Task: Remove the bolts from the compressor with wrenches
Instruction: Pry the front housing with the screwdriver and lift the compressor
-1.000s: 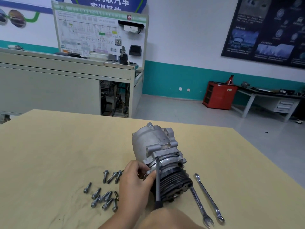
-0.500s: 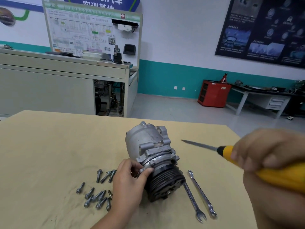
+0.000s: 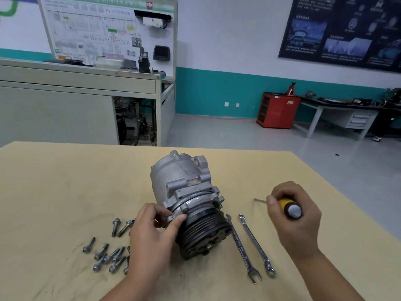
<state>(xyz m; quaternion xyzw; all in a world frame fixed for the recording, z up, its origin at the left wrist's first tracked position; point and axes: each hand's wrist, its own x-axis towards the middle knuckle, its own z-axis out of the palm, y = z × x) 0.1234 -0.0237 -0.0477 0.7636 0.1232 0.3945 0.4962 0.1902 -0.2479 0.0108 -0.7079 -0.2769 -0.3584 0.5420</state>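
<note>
While my left hand [image 3: 152, 235] pinches the front flange of the grey cast-metal compressor [image 3: 184, 187] lying on the pale worktop [image 3: 65, 181], my right hand [image 3: 293, 220] has its fingers [image 3: 282, 192] clamped round a yellow-handled screwdriver [image 3: 287, 206]; loose steel bolts [image 3: 108, 255] lie to its left, two silver wrenches [image 3: 243, 246] to its right.

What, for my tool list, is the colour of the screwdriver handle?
Yellow, with a grey end cap; the head view shows the screwdriver handle in the right hand.

Table [image 3: 65, 181]: compressor [image 3: 184, 187] lying at centre, pulley end nearest the viewer. Loose bolts [image 3: 108, 255] scattered on the tabletop to its left; two wrenches [image 3: 241, 246] side by side just right of the pulley. Left hand [image 3: 152, 233] grips the compressor's left flank, between bolts and pulley; right hand [image 3: 297, 227], holding a screwdriver [image 3: 289, 208], right of the wrenches.
</note>
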